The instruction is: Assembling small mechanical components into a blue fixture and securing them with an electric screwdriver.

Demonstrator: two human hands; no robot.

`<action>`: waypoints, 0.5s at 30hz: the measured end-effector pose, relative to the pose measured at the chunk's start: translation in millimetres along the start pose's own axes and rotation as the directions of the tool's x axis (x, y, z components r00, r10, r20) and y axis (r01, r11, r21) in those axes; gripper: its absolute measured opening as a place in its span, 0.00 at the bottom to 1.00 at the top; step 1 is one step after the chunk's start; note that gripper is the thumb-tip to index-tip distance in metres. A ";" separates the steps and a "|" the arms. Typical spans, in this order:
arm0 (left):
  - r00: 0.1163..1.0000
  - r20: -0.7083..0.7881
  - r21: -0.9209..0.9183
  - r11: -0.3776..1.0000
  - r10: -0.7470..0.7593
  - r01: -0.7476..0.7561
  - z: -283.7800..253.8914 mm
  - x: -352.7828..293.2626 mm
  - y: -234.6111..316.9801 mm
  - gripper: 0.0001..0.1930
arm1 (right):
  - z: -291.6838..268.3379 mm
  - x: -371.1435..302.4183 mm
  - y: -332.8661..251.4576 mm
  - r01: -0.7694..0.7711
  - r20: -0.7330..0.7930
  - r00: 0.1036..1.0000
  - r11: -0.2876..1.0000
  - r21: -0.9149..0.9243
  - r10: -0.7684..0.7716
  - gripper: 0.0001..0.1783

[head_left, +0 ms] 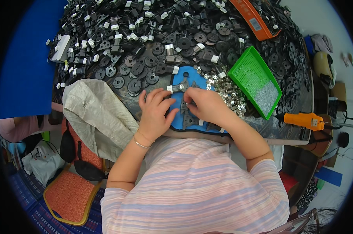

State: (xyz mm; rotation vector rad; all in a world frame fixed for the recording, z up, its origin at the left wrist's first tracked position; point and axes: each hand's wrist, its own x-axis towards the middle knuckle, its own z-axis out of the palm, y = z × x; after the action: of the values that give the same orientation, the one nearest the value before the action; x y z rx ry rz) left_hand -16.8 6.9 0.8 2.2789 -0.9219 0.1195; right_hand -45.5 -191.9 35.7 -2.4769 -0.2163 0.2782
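Note:
On a blue pad (177, 120) in front of me lie several black plastic brackets (188, 119). One black part with a white end cap (169, 89) lies across the upper pad, a small round metal piece on it. My left hand (156, 111) rests at the pad's left side, fingers spread and curved, with nothing seen in them. Over the middle of the pad, my right hand (205, 104) has thumb and fingertips pinched together at a black bracket; what they hold is hidden. Small round metal pieces (227, 91) are heaped just beyond the right hand.
A green tray (248, 87) of small silvery pieces stands at the right, near an orange power screwdriver (303, 121). Black discs (137, 69) and white-capped black parts pile up behind, with an orange bin (254, 21). Pale cloth (96, 113) hangs over the left edge.

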 end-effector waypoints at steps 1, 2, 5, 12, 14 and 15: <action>1.000 0.004 0.003 1.000 0.001 -0.001 -0.1 -0.2 0.3 0.14 | 1.4 0.4 2.6 -0.001 -0.001 1.000 1.000 0.000 0.001 0.12; 1.000 0.007 0.006 1.000 0.002 -0.002 -0.2 -0.4 0.6 0.14 | 4.4 0.6 7.3 0.025 -0.019 1.000 0.998 0.052 -0.024 0.12; 1.000 0.016 -0.003 1.000 0.001 -0.001 -0.5 -1.2 1.8 0.14 | -4.3 1.3 4.8 -0.019 0.044 0.999 0.986 0.168 0.012 0.12; 1.000 0.021 -0.008 1.000 0.008 -0.007 -0.3 -2.3 4.3 0.14 | -19.6 -6.2 -1.3 -0.227 0.326 0.940 0.899 0.374 0.101 0.12; 1.000 0.014 0.001 1.000 0.018 -0.018 -0.4 -2.9 4.2 0.14 | -14.7 -10.3 2.5 -0.183 0.360 0.932 0.911 0.370 0.040 0.13; 1.000 0.016 0.000 1.000 0.020 -0.020 0.3 -2.5 4.5 0.14 | -11.5 -12.6 5.3 -0.138 0.390 0.921 0.920 0.368 -0.018 0.13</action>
State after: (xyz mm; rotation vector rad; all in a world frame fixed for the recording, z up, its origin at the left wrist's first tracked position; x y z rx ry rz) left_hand -21.6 5.8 2.3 2.2741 -0.9533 0.1100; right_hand -54.3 -205.5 43.3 -2.0146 -0.2218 0.7661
